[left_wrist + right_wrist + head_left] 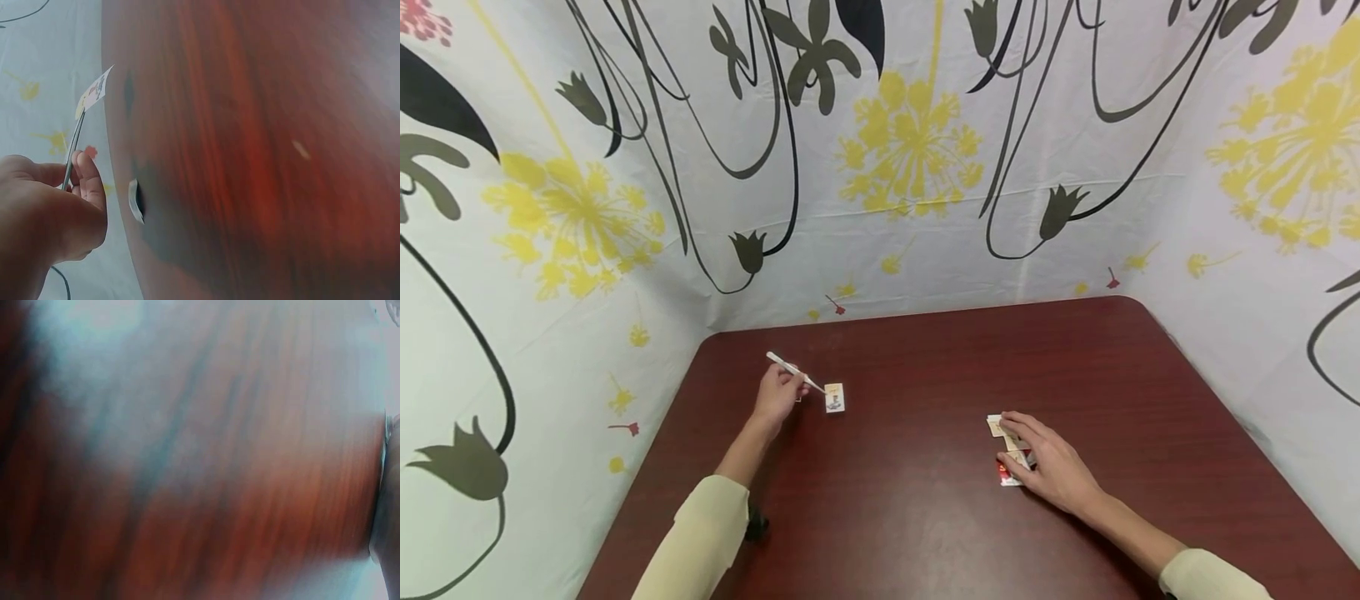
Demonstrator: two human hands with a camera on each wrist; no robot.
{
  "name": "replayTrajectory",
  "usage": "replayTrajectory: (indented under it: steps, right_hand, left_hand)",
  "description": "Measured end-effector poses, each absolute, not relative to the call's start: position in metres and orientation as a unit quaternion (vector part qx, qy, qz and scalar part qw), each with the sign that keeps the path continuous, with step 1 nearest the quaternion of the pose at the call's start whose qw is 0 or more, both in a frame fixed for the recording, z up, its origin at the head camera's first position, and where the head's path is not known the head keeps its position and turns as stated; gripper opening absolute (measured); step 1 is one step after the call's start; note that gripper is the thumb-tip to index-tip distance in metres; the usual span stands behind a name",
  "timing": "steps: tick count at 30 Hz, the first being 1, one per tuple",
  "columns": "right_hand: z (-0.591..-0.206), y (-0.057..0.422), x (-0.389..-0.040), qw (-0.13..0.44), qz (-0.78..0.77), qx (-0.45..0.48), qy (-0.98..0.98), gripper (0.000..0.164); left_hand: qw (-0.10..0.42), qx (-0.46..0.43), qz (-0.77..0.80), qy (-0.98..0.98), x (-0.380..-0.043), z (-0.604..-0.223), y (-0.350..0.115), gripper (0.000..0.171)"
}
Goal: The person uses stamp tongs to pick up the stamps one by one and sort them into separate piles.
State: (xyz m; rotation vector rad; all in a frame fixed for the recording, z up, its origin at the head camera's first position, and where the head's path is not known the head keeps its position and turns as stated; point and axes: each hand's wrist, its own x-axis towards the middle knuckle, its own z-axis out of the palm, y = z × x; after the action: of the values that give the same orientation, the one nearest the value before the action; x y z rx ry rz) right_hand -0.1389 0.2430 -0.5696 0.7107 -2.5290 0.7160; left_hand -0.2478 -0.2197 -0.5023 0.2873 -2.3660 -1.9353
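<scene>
My left hand (777,394) pinches white tweezers (784,362) at the far left of the table. Their tips grip a small printed card (835,400), which the left wrist view shows held up above the surface. Under the same hand, a second small pale piece (135,201) lies on the table, mostly hidden in the head view. On the right, my right hand (1054,468) rests with its fingers extended over several small cards (995,426). One piece with red on it (1004,473) shows by the thumb. The right wrist view is blurred.
The dark red-brown table (910,500) has rounded far corners. A white cloth (880,258) with yellow and grey flower prints hangs behind it and at both sides. Something dark (757,525) shows beside the left sleeve.
</scene>
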Motion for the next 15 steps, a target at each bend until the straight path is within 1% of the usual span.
replayTrajectory:
  steps: [8, 15]
  right_hand:
    - [-0.570, 0.243, -0.140, 0.209, 0.257, 0.255, -0.908, 0.054]
    - [-0.572, 0.243, -0.140, 0.205, 0.258, 0.252, -0.910, 0.055]
  left_hand:
    - [0.031, 0.102, -0.638, -0.762, -0.227, -0.507, -0.254, 0.026]
    - [0.015, 0.103, -0.624, -0.774, -0.206, -0.506, -0.280, 0.031]
